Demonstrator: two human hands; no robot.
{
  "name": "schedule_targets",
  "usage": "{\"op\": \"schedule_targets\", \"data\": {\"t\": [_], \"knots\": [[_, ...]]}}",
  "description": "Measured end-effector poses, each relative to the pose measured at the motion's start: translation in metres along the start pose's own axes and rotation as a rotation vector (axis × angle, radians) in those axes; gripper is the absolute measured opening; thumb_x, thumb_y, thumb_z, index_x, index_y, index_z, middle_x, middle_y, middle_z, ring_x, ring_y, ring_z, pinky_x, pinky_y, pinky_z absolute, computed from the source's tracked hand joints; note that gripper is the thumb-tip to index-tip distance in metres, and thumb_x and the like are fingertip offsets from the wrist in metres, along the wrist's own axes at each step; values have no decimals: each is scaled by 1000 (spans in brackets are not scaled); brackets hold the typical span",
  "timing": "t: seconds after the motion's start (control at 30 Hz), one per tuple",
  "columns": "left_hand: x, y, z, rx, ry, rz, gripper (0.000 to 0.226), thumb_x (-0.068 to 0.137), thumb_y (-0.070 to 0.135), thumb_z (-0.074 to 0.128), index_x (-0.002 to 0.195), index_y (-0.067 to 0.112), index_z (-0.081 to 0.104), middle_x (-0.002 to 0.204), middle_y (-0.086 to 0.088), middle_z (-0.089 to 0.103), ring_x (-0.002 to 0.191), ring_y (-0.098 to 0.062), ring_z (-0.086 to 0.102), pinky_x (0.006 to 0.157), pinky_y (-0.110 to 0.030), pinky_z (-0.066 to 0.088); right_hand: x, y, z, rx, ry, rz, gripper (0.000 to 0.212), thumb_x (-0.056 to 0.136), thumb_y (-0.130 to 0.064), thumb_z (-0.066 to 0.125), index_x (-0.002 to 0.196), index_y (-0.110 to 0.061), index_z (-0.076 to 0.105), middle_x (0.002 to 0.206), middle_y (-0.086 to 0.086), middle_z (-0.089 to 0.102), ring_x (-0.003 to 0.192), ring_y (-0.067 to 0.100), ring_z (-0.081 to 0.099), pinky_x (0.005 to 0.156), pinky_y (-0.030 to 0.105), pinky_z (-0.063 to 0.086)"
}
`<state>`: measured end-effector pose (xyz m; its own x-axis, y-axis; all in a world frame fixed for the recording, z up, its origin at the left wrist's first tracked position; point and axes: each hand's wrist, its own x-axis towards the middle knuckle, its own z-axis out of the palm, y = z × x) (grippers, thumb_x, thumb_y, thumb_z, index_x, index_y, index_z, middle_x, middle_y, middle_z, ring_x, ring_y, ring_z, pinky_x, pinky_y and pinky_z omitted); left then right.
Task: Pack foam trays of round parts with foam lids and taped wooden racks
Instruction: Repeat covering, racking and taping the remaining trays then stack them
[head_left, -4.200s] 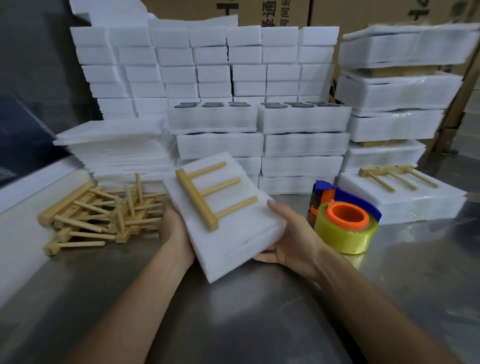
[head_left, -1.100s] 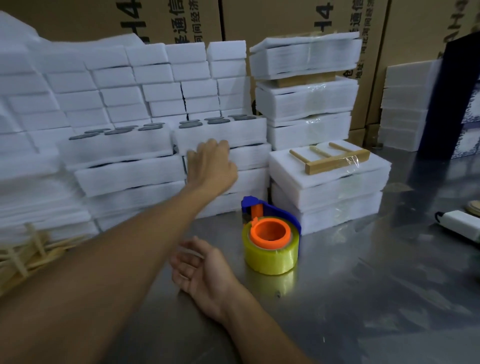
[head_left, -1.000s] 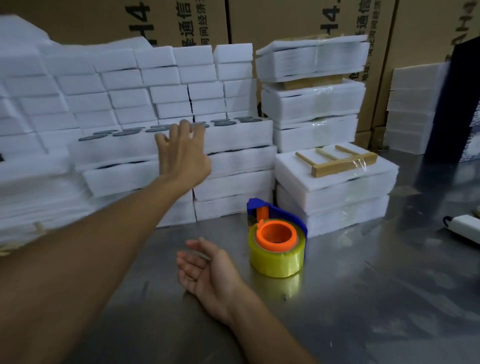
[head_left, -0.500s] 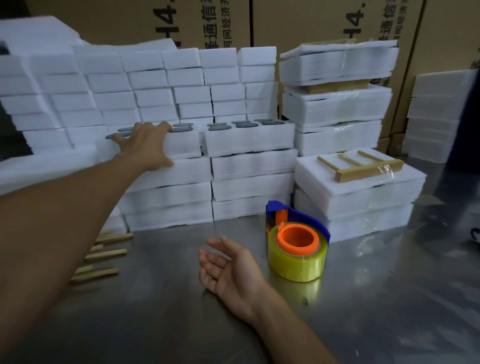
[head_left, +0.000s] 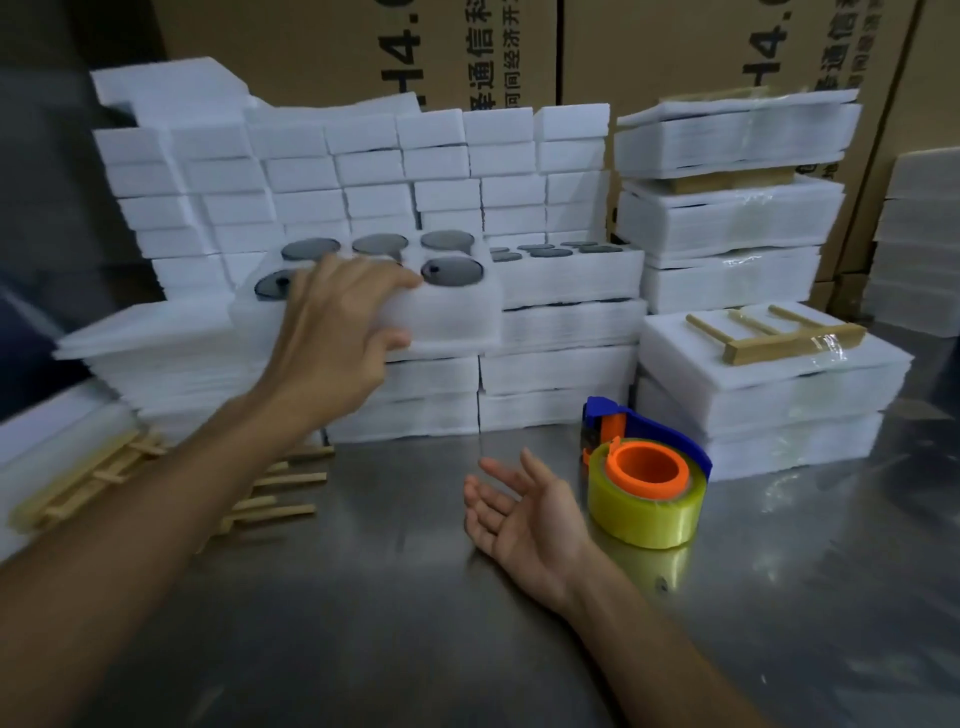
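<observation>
1. Left hand grips the near edge of a foam tray of round parts — fingers curl over the top, thumb under the front face. The tray sits on a stack of white foam, tilted towards the camera and blurred.
2. Right hand lies palm-up on the steel table, fingers loosely spread, holding nothing.
3. Just beside that hand stands the yellow tape roll in its blue dispenser; loose wooden racks lie at far left.
4. A finished pack with a taped rack sits at right.
5. Risk, as I judge it — a one-handed grip at one edge could let the soft tray sag or tip, spilling the parts; the free hand should support its underside.
</observation>
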<state>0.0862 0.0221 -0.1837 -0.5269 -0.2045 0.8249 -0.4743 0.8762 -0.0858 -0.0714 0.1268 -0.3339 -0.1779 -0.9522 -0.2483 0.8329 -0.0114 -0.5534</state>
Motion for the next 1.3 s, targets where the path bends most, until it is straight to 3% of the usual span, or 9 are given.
{"op": "schedule_targets", "data": {"t": [0.17, 0.37, 0.53, 0.6, 0.73, 0.87, 1.1, 1.2, 1.3], "knots": [[-74, 20, -28, -267, -84, 47, 40, 75, 8, 76, 113, 6, 65, 106, -2, 62, 104, -17, 50, 98, -34, 40, -2, -2, -6, 65, -55, -28, 63, 95, -59, 38, 128, -8, 55, 114, 24, 68, 102, 35, 66, 87, 42, 49], [-132, 16, -24, -280, -205, 103, 32, 80, -5, 67, 108, 9, 63, 109, 0, 65, 115, -13, 57, 120, -37, 23, -15, -4, -12, 168, -306, -20, 80, 93, -65, 34, 140, -1, 49, 146, 27, 43, 134, 47, 40, 115, 59, 23], [-151, 11, -13, -266, -222, -135, 49, 69, -25, 62, 108, 5, 61, 120, -8, 60, 120, -19, 53, 106, -14, 32, -25, -2, 3, -80, -288, -89, 49, 102, -33, 42, 140, -3, 49, 146, 24, 44, 134, 43, 42, 111, 53, 34], [-152, 11, -10, -262, -226, -168, 48, 69, -24, 61, 108, 4, 61, 114, -8, 60, 111, -22, 55, 91, -21, 42, -23, -3, 6, -131, -257, -97, 50, 99, -29, 45, 141, -2, 47, 147, 26, 41, 136, 43, 40, 115, 55, 27], [-156, 12, -3, -235, -263, -240, 42, 74, -5, 73, 111, 12, 64, 101, -5, 55, 95, -15, 54, 73, -32, 44, -21, -3, 6, -359, -143, -156, 65, 87, -53, 59, 132, -5, 58, 132, 25, 58, 123, 41, 55, 109, 57, 37], [-164, 8, 8, -199, -331, -322, 26, 84, 9, 66, 107, 16, 58, 101, -1, 56, 95, -23, 54, 78, -42, 47, -16, -1, 6, -619, 62, -301, 66, 80, -37, 74, 124, 6, 49, 113, 33, 63, 101, 42, 66, 90, 68, 47], [-180, 0, 25, -333, -287, -426, 54, 88, 27, 68, 132, 44, 42, 133, 39, 43, 109, 15, 46, 81, -10, 37, -7, -4, -16, -1233, 342, -686, 34, 87, -33, 65, 71, -3, 61, 68, 12, 65, 59, 15, 59, 64, 41, 49], [-183, -5, 33, -273, -253, -452, 50, 84, 25, 71, 121, 44, 43, 115, 52, 40, 89, 19, 47, 65, -11, 36, -3, -7, -24, -1196, 338, -679, 24, 88, -23, 65, 74, -5, 65, 70, 13, 68, 61, 19, 64, 67, 49, 54], [-182, -13, 45, -291, -110, -590, 35, 84, 14, 69, 104, 36, 51, 90, 26, 58, 70, 3, 54, 57, -28, 43, 0, -5, -26, -1267, 342, -684, 20, 88, -24, 65, 71, -15, 67, 68, 1, 70, 67, 16, 65, 70, 42, 56]]}}
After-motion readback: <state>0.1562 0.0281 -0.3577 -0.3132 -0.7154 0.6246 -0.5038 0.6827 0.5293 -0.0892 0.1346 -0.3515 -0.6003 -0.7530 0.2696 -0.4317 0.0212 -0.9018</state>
